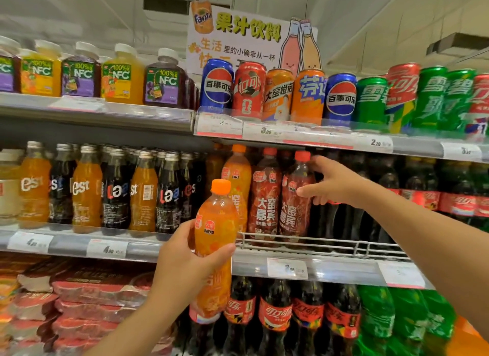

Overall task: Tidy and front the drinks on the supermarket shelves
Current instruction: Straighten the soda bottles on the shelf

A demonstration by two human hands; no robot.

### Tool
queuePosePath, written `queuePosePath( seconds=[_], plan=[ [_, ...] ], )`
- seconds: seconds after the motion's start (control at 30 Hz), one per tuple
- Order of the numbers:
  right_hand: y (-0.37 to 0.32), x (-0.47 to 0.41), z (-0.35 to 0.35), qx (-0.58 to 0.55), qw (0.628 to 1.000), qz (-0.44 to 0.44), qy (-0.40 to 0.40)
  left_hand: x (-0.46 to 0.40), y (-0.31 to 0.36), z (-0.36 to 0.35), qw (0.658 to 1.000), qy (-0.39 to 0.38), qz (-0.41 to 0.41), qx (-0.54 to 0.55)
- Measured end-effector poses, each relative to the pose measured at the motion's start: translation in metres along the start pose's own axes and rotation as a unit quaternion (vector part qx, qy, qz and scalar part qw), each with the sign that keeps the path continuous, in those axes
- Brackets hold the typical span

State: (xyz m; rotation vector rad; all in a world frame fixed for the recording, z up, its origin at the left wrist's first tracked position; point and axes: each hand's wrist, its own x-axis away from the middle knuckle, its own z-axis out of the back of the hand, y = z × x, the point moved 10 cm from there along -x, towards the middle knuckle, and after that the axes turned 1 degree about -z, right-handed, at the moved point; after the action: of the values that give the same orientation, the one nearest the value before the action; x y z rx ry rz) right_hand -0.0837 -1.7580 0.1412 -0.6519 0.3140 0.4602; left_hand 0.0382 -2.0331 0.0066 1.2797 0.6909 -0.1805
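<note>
A: Left hand [182, 260] grips the orange-capped plastic Dayao orange soda bottle [215, 239], held out in front of the middle shelf [317, 268].

B: Right hand [330, 182], fingers spread, touches the red-capped brown Dayao bottle [296, 196] there.

A: Slot orange beside its twin, label forward.
</note>
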Motion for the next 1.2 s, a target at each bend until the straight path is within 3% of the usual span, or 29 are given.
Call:
queuePosePath(
  seconds=[0.13, 0.3, 0.5, 0.7, 0.77, 0.93, 1.2],
  plan=[
    [0.003, -0.011, -0.001, 0.032, 0.998, -0.058, -0.010, -0.003, -0.006, -0.002, 1.000, 0.004, 0.003, -0.007],
    [-0.005, -0.021, 0.023, 0.033, 0.987, -0.071, 0.137, -0.007, -0.012, -0.007, 1.000, -0.001, 0.005, -0.010],
    [0.001, -0.021, 0.020, -0.052, 0.984, -0.087, 0.144, -0.008, -0.009, -0.010, 1.000, -0.012, -0.003, -0.011],
    [0.002, -0.021, 0.011, -0.040, 0.984, -0.156, 0.078, -0.006, -0.007, -0.009, 1.000, -0.020, -0.003, -0.002],
    [0.000, -0.019, 0.004, -0.045, 0.985, -0.150, 0.067, -0.005, -0.006, -0.008, 1.000, -0.021, -0.003, 0.001],
    [0.000, -0.021, 0.007, 0.017, 0.984, -0.110, 0.137, -0.004, -0.005, -0.008, 1.000, -0.024, -0.006, -0.002],
    [-0.005, -0.029, 0.013, 0.041, 0.991, -0.073, 0.108, -0.004, -0.005, -0.010, 0.999, -0.031, -0.007, -0.005]
  ],
)
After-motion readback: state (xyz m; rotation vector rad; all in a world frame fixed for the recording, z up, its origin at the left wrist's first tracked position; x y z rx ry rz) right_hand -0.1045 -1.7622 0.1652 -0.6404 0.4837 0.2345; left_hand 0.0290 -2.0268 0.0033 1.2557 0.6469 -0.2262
